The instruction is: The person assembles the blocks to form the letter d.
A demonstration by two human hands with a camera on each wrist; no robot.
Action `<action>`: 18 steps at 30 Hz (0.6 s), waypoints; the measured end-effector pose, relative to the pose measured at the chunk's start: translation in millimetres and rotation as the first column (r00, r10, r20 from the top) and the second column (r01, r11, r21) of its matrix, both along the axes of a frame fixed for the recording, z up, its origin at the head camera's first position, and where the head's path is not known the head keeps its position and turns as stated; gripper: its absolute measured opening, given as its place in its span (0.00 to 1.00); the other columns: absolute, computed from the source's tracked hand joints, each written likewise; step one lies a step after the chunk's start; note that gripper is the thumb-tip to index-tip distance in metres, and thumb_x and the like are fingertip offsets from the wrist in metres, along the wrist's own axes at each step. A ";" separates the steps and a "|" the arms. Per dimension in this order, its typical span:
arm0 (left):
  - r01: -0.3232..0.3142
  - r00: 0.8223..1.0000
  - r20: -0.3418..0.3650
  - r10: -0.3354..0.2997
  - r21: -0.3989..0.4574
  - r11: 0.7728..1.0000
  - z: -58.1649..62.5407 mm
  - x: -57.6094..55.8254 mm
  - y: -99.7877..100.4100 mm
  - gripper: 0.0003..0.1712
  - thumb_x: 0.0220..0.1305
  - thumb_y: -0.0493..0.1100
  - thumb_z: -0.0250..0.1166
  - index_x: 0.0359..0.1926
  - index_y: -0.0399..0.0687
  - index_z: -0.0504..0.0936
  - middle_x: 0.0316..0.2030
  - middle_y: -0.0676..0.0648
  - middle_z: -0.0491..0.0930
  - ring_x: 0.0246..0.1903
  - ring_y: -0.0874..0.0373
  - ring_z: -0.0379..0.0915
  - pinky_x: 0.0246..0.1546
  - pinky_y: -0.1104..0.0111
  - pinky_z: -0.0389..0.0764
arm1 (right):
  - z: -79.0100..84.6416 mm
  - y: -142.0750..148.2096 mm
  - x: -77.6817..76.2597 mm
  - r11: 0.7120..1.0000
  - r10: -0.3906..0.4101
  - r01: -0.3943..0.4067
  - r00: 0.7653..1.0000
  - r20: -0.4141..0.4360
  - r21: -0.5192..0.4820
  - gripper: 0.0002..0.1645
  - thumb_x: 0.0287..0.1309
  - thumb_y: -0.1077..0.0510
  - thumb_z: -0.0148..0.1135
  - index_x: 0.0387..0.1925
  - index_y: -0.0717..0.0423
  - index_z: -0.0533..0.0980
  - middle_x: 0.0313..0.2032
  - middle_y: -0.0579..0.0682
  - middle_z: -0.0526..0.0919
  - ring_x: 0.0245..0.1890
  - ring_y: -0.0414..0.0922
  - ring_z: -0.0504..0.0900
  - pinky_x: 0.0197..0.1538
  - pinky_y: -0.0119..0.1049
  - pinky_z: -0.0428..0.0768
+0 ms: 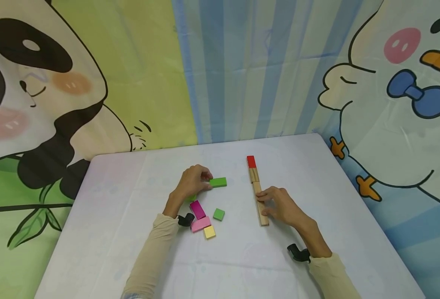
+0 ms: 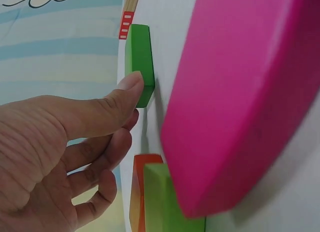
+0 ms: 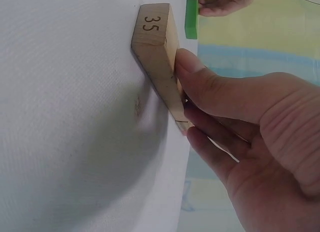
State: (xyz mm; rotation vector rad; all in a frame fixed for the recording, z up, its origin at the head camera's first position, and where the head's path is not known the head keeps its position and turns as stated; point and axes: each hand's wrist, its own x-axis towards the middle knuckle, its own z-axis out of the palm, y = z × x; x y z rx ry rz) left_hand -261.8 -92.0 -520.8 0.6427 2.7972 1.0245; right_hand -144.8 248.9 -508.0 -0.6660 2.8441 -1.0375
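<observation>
My left hand (image 1: 192, 180) pinches the near end of a green block (image 1: 218, 182) between thumb and fingers. In the left wrist view the thumb lies on the face of that block. To the right, a narrow row runs away from me, with a red block (image 1: 251, 162) at its far end and plain wooden pieces behind it. My right hand (image 1: 281, 205) grips the long wooden block (image 1: 262, 215) at the near end of this row, fingers across it and thumb along its side. The right wrist view shows the number 35 on this block's end.
Below my left hand lie a magenta block (image 1: 197, 210), a pink block (image 1: 201, 224), a yellow block (image 1: 210, 232) and a small green block (image 1: 218, 214). A light green block (image 2: 167, 197) overlaps an orange block (image 2: 137, 192). Printed curtains stand behind the white table (image 1: 298, 153).
</observation>
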 end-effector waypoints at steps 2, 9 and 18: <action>0.002 1.000 -0.001 -0.002 0.006 1.000 -0.2 0.3 3.0 0.13 0.56 0.38 0.85 0.41 0.48 0.92 0.36 0.51 0.91 0.38 0.59 0.85 0.46 0.58 0.83 | -0.8 -0.2 -0.5 1.000 0.000 0.000 1.000 0.001 0.001 0.28 0.51 0.70 0.84 0.56 0.69 0.87 0.60 0.59 0.90 0.64 0.64 0.85 0.68 0.64 0.80; 0.021 1.000 0.006 -0.021 0.004 1.000 0.9 -1.6 14.7 0.13 0.57 0.38 0.85 0.42 0.48 0.92 0.36 0.52 0.91 0.40 0.58 0.86 0.48 0.56 0.82 | -1.6 -1.2 -2.6 1.000 -0.012 0.011 1.000 0.018 0.007 0.30 0.48 0.71 0.85 0.56 0.68 0.87 0.60 0.59 0.90 0.64 0.63 0.85 0.68 0.62 0.80; 0.035 0.999 0.004 -0.035 0.012 0.999 1.0 -2.1 32.1 0.13 0.56 0.38 0.85 0.42 0.46 0.92 0.37 0.51 0.91 0.40 0.57 0.85 0.50 0.56 0.81 | -2.4 -1.8 -3.8 0.999 -0.004 0.004 1.000 -0.003 0.033 0.30 0.47 0.70 0.85 0.55 0.69 0.87 0.60 0.59 0.90 0.63 0.63 0.86 0.68 0.61 0.81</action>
